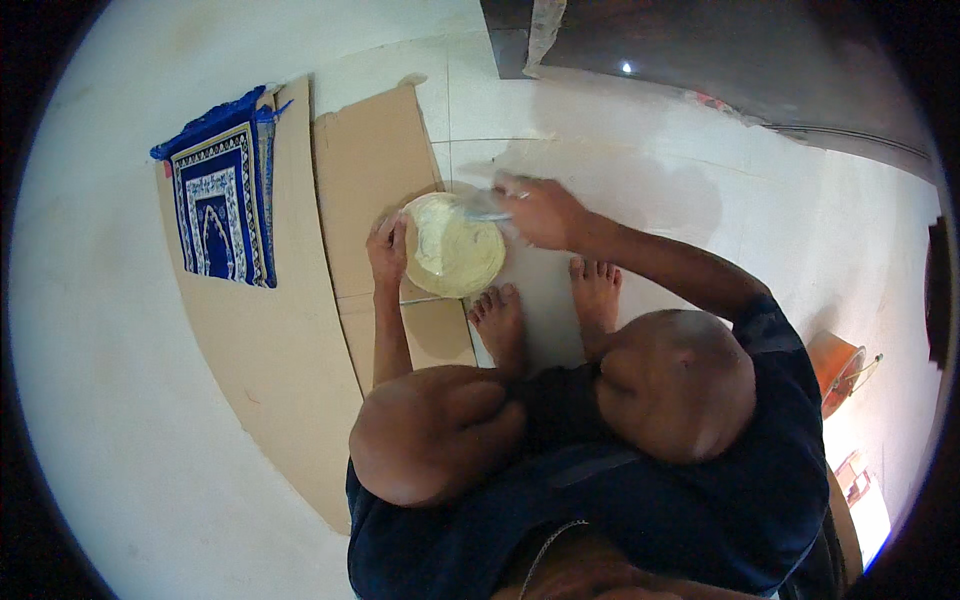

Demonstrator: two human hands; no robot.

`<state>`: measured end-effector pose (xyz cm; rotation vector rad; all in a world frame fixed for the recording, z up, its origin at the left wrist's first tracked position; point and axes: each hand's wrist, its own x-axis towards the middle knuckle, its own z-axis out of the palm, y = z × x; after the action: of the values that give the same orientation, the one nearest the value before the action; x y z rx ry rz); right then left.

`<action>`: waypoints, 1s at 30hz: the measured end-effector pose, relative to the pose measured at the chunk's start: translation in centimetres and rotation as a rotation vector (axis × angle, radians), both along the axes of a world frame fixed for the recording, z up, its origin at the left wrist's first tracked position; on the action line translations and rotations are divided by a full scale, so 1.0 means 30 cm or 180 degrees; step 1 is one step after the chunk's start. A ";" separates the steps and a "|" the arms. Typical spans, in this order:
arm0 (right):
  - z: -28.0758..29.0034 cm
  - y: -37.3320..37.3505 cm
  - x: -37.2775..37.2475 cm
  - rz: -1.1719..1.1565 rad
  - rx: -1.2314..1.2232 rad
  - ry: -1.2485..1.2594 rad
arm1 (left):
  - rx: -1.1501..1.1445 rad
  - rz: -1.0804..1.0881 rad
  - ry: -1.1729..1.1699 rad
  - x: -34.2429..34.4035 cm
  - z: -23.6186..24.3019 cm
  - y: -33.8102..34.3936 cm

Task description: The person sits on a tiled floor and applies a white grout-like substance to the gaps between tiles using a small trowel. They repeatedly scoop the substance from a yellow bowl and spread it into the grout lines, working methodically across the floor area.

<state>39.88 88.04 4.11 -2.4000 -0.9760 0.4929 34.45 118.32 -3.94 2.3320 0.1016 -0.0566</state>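
Observation:
A round, pale yellow bowl (462, 268) sits near my feet, partly on cardboard, with whitish-yellow stuff smeared over its inside. My left hand (387, 248) is closed on the bowl's left rim, the thumb towards the inside. Over the right rim is my right hand (543, 212), its fingers closed around a greyish-blue tool (488, 211) that reaches into the bowl. Motion blurs that tool and the fingertips, so its kind cannot be made out.
Flattened cardboard sheets (272, 345) cover the floor on the left, with a folded blue patterned rug (218, 200) on them. Dark furniture (700, 60) stands at the far right. An orange container (833, 368) is on the right. My bare feet (500, 325) are close to the bowl.

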 end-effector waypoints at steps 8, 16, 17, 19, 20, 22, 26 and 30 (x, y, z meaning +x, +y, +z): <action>-0.197 0.240 -0.109 0.0314 -0.0070 0.0688 | -0.0449 -0.0952 0.0283 0.194 0.051 -0.092; -0.121 0.104 -0.144 0.0386 0.0540 0.0804 | -0.0294 -0.0740 0.0301 0.144 0.026 -0.059; -0.142 0.089 -0.128 0.0028 0.0706 0.0764 | -0.0434 -0.0645 0.0259 0.135 0.030 -0.058; -0.188 0.046 -0.060 -0.0700 0.1028 0.0696 | -0.0715 -0.0456 0.0191 0.110 0.031 -0.055; -0.198 0.010 -0.030 -0.1012 0.1116 0.0591 | -0.0669 -0.0331 0.0182 0.095 0.026 -0.052; -0.162 -0.056 0.049 -0.1400 0.0706 -0.0012 | -0.0583 -0.0116 0.0127 0.084 0.000 -0.049; -0.213 -0.144 0.128 -0.1296 -0.0638 -0.0849 | -0.0624 -0.0191 0.0089 0.085 -0.009 -0.056; -0.301 -0.166 0.081 -0.0525 -0.0880 -0.1336 | -0.0709 -0.0122 -0.0062 0.076 -0.011 -0.064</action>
<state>42.30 83.07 -4.93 -2.8786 -0.9108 0.0621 36.73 116.41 -4.27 2.1114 0.0384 -0.0611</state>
